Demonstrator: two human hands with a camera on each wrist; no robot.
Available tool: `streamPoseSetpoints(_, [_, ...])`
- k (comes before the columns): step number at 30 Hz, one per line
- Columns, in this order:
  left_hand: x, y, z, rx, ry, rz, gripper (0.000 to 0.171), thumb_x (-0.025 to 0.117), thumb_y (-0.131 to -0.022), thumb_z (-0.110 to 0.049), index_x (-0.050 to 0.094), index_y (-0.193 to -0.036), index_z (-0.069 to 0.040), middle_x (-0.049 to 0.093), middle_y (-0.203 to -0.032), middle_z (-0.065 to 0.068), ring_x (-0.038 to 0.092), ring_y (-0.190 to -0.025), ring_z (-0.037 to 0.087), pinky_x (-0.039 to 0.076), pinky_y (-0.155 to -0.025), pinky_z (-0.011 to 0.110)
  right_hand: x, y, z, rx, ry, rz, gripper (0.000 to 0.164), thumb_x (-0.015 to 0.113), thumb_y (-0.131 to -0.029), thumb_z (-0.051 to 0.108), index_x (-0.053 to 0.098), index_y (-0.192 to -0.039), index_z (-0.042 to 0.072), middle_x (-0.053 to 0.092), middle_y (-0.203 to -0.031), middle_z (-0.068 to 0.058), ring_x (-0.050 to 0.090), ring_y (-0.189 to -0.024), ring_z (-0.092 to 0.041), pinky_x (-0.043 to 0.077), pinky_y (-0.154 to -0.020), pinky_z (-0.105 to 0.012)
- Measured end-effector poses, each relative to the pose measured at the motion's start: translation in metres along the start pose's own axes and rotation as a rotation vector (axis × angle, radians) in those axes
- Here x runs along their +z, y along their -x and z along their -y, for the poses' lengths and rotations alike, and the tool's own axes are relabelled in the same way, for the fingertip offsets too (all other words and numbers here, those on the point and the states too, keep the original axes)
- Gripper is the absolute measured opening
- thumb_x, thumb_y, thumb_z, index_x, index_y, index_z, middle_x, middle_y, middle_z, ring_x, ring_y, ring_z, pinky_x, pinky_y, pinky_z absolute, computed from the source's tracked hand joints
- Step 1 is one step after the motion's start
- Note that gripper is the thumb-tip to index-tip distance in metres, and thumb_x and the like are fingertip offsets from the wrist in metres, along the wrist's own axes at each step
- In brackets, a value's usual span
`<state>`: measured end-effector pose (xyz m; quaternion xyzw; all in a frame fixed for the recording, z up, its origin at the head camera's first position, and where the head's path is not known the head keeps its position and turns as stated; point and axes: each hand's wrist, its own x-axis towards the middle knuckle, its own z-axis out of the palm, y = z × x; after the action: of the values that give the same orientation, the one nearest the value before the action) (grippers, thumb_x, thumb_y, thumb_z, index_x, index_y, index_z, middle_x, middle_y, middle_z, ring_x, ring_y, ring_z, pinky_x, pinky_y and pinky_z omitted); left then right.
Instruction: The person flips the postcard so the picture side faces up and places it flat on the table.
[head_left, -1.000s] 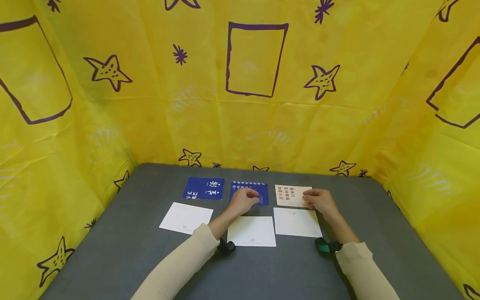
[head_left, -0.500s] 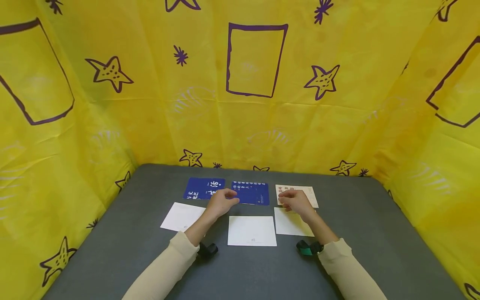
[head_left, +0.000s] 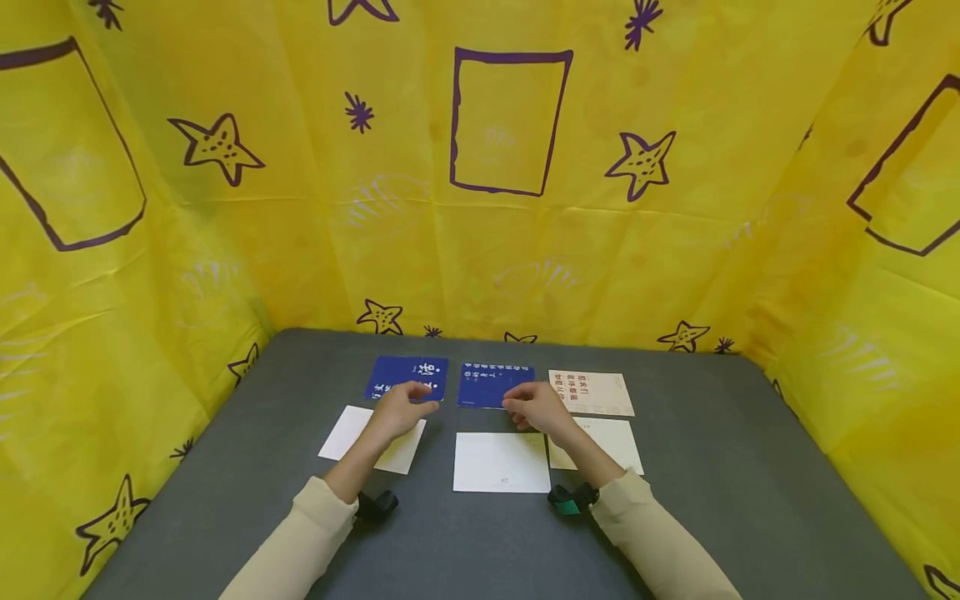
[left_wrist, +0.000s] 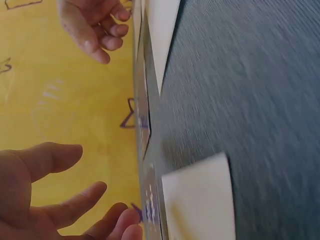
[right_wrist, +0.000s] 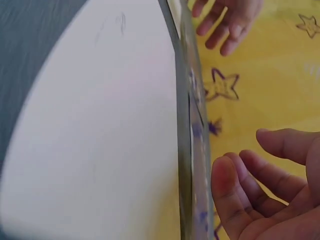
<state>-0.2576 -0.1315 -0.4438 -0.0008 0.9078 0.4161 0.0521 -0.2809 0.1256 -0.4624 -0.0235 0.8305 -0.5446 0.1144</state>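
My left hand (head_left: 397,410) hovers over the left column, overlapping the lower edge of a blue card with white writing (head_left: 392,368) and part of a white card (head_left: 343,431). In the left wrist view its thumb and fingers (left_wrist: 75,202) are spread apart, holding nothing. My right hand (head_left: 540,408) is over the lower right corner of the middle blue card (head_left: 483,390). The right wrist view shows its fingers (right_wrist: 232,200) loosely bent with nothing between them and the thumb. Below lies the middle white card (head_left: 501,461); to the right, a cream card with red-brown writing (head_left: 600,393).
Another white card (head_left: 611,444) lies under the cream one, partly behind my right forearm. The cards form two rows on the dark grey table (head_left: 450,542). Yellow cloth with starfish drawings (head_left: 510,250) encloses the back and sides.
Both hands have moved left: the left from the middle blue card to the left column, the right from the cream card to the middle blue card. The cards stay in place.
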Motion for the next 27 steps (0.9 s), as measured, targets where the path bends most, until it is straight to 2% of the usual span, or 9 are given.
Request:
streamPoseSetpoints(6, [-0.012,0.004,0.013,-0.014,-0.050,-0.011,0.041,0.065,-0.090,-0.023,0.061,-0.122,0.003,0.063,-0.123,0.024,0.058,-0.116,0.040,0.050,-0.093,0.049,0.026,-0.001,0.009,-0.037,-0.041,0.089,0.020,0.067,-0.090,0.012,0.071,-0.103,-0.003,0.067,-0.083,-0.012,0.059,-0.064,-0.015,0.056,-0.058,-0.029])
streamPoseSetpoints(13, [-0.029,0.008,0.026,0.007,-0.127,-0.036,0.041,0.065,-0.090,-0.023,0.062,-0.120,0.005,0.064,-0.122,0.026,0.058,-0.116,0.042,0.046,-0.095,0.051,0.057,-0.003,0.024,-0.016,-0.087,0.153,0.021,0.067,-0.090,0.011,0.070,-0.103,-0.005,0.068,-0.082,-0.013,0.058,-0.061,-0.014,0.056,-0.056,-0.028])
streamPoseSetpoints(18, [-0.043,0.012,0.038,-0.028,-0.149,-0.039,0.041,0.064,-0.090,-0.024,0.062,-0.119,0.005,0.064,-0.119,0.027,0.060,-0.108,0.041,0.047,-0.090,0.051,0.079,0.000,0.035,0.001,-0.090,0.204,0.022,0.069,-0.089,0.010,0.069,-0.103,-0.007,0.069,-0.079,-0.017,0.057,-0.055,-0.013,0.054,-0.051,-0.025])
streamPoseSetpoints(22, [-0.052,0.013,0.043,-0.065,-0.166,-0.027,0.044,0.063,-0.090,-0.027,0.061,-0.120,0.005,0.062,-0.121,0.029,0.058,-0.107,0.042,0.046,-0.089,0.052,0.092,0.005,0.042,0.008,-0.074,0.210,0.025,0.070,-0.087,0.009,0.069,-0.104,-0.008,0.067,-0.074,-0.015,0.056,-0.053,-0.013,0.053,-0.050,-0.025])
streamPoseSetpoints(27, [-0.062,0.018,0.055,-0.071,-0.231,-0.025,0.046,0.063,-0.089,-0.027,0.061,-0.120,0.007,0.059,-0.119,0.032,0.056,-0.108,0.045,0.044,-0.091,0.055,0.104,0.011,0.047,0.006,-0.050,0.204,0.028,0.072,-0.085,0.008,0.068,-0.107,-0.009,0.070,-0.084,-0.017,0.061,-0.056,-0.015,0.057,-0.056,-0.031])
